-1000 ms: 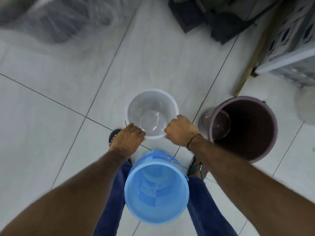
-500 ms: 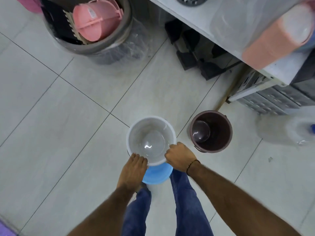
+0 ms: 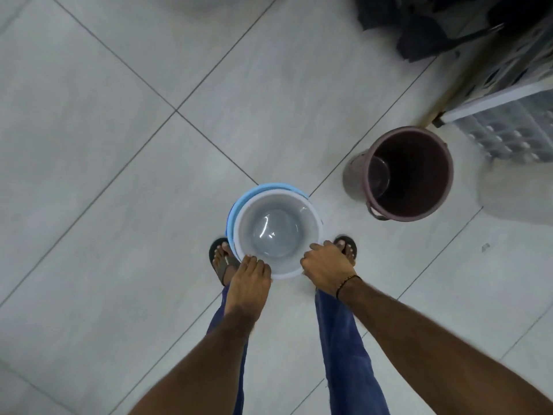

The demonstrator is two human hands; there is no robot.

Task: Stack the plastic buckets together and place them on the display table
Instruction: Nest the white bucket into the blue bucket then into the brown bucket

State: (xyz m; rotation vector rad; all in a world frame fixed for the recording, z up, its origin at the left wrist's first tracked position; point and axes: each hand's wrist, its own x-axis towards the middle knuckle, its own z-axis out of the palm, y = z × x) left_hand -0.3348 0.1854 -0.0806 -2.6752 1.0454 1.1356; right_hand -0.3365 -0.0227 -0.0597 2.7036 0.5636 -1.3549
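Observation:
A white bucket (image 3: 278, 229) sits nested inside a blue bucket (image 3: 239, 202), whose rim shows only along the far left side. The pair stands between my feet on the tiled floor. My left hand (image 3: 250, 280) grips the white bucket's near rim on the left. On the right of that near rim, my right hand (image 3: 326, 268) holds it too, fingers curled over the edge. A maroon bucket (image 3: 410, 175) stands upright on the floor to the right, about an arm's width from the stack.
A grey perforated crate and a white shelf leg (image 3: 502, 97) stand at the upper right, with a wooden stick (image 3: 457, 76) leaning beside them. Dark objects (image 3: 419, 28) lie on the floor at the top right. Grey tiles stretch to the left.
The white bucket, held in both hands, has gone down into the blue bucket, which now shows only as a rim. My view has tilted back down toward the floor.

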